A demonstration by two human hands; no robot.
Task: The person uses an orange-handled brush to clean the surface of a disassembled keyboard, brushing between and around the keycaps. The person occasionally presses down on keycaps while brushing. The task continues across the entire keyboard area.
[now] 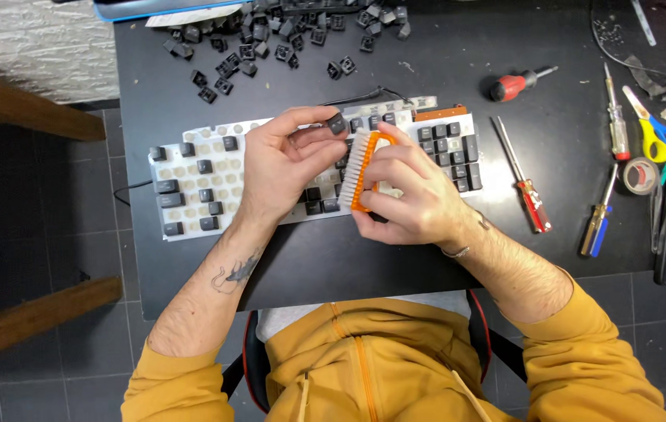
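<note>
Hands work over a keyboard (pixel 192 184): left hand (pixel 286 160) pinches a black keycap (pixel 337 123), right hand (pixel 411 195) grips an orange brush (pixel 360 168).

A home repair desk, by the look of it: a black desk (pixel 427 258) on grey floor tiles (pixel 36 195), with screwdrivers (pixel 524 187), scissors (pixel 653 129) and tape (pixel 640 175) along its right edge, loose keycaps (pixel 270 39) at its far edge.

brush (pixel 364 173): orange glossy plastic in my right hand (pixel 411 195), white bristles
keycap (pixel 338 123): matt black plastic in my left hand (pixel 286 160)
desk (pixel 395 258) under keyboard (pixel 192 180): matt black
</note>
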